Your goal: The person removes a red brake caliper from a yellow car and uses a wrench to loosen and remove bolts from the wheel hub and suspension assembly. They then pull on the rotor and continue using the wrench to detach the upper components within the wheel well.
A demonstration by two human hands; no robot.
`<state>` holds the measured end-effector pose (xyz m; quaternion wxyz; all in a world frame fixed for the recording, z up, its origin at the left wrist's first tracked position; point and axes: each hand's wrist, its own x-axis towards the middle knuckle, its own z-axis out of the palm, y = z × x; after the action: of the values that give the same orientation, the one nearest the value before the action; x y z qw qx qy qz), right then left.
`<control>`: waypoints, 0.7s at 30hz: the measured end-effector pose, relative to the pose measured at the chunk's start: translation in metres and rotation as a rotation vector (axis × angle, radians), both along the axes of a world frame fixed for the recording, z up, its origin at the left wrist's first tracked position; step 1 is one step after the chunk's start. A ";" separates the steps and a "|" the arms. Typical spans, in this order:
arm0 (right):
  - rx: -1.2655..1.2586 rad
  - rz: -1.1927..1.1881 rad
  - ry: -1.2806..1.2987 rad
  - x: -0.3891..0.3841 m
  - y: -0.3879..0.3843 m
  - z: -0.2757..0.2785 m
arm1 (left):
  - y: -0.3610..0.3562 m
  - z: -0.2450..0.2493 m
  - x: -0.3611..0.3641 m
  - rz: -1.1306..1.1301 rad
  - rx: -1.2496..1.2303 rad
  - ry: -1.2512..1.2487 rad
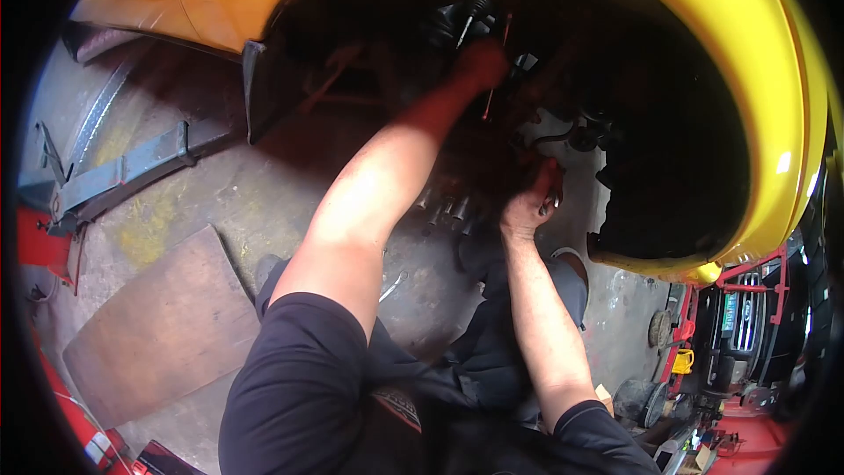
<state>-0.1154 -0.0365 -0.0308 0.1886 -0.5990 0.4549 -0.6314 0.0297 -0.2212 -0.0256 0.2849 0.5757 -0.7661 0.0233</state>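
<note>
My left hand (pixel 482 63) reaches up into the dark wheel well (pixel 352 18) of a yellow car. Its fingers look curled, but shadow hides what they grip. A thin reddish rod (pixel 488 105) runs along the right side of this hand, and a ribbed dark part (pixel 477 9) is just above it. Lower and to the right, my right hand (pixel 534 200) is closed beneath the dark suspension parts. Whatever it holds cannot be made out. A curved dark hose or arm (pixel 556 135) shows above that hand against the pale floor.
Several metal cylinders (pixel 448 204) stand on the floor between my arms. A brown board (pixel 163 325) lies at left, below a blue-grey metal bar (pixel 127 167). The yellow fender (pixel 782 105) arches over the right side. Another vehicle's grille (pixel 747 312) and red frames are at far right.
</note>
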 end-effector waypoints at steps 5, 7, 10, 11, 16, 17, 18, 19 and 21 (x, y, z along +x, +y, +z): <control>0.032 -0.024 0.180 -0.014 -0.003 0.001 | 0.020 0.015 -0.016 -0.029 0.018 0.144; -0.163 -0.219 0.483 -0.025 -0.013 -0.010 | 0.034 0.023 -0.014 -0.052 0.066 0.222; -0.376 -0.485 0.750 -0.053 -0.057 -0.038 | 0.052 0.029 -0.016 -0.043 0.198 0.453; -0.201 -0.341 0.548 -0.061 -0.076 -0.037 | 0.054 0.028 -0.016 -0.033 0.178 0.483; 0.329 -0.021 -0.244 -0.038 -0.104 0.035 | 0.085 0.018 -0.009 -0.123 -0.108 0.611; 0.347 0.023 -0.346 -0.042 -0.116 0.038 | 0.101 0.016 -0.005 -0.169 -0.225 0.689; 0.345 0.043 -0.398 -0.049 -0.132 0.037 | 0.115 0.012 -0.002 -0.215 -0.345 0.766; 0.343 0.063 -0.449 -0.055 -0.148 0.037 | 0.127 0.003 0.003 -0.212 -0.298 0.685; 0.308 0.054 -0.460 -0.062 -0.176 0.025 | 0.147 -0.022 0.009 -0.202 -0.197 0.519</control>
<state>-0.1778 -0.2125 -0.0058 0.3926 -0.4161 0.4749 -0.6688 0.0384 -0.0740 -0.0471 0.5266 0.4529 -0.7151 -0.0788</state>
